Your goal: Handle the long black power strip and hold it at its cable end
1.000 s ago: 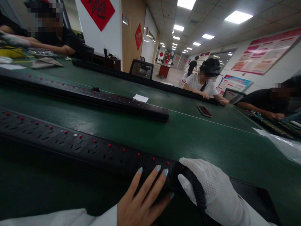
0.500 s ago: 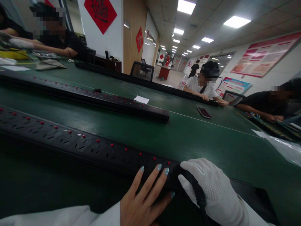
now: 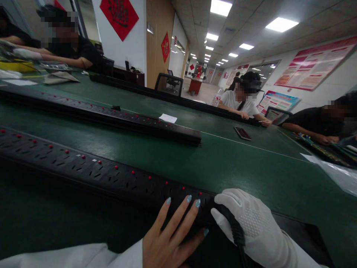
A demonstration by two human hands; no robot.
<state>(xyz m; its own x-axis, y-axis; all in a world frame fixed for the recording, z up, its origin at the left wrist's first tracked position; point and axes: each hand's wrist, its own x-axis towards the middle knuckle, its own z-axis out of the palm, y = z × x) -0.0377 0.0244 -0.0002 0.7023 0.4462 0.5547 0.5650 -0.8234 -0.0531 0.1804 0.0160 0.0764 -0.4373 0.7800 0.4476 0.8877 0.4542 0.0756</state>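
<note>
A long black power strip [image 3: 111, 179] with a row of red dots and slotted sockets runs from the left edge toward the lower right. My left hand [image 3: 175, 230], bare with pale blue nails, rests on its near side, fingers spread. Wearing a white glove with a dotted palm patch, my right hand [image 3: 248, 219] is closed around a black plug [image 3: 226, 211] at the strip's right part. The plug's cord [image 3: 239, 238] hangs down toward me. Where plug and socket meet is hidden by the glove.
A second power strip [image 3: 125, 119] lies farther back, with a white paper slip [image 3: 167, 118] behind it. A phone [image 3: 242, 133] lies to the right, and a clear plastic bag [image 3: 334, 173] at the right edge. Co-workers sit around the green table [image 3: 223, 163]; one touches a long black bar [image 3: 178, 98].
Both of my hands and the strip stay almost in place. The view has shifted very slightly.
</note>
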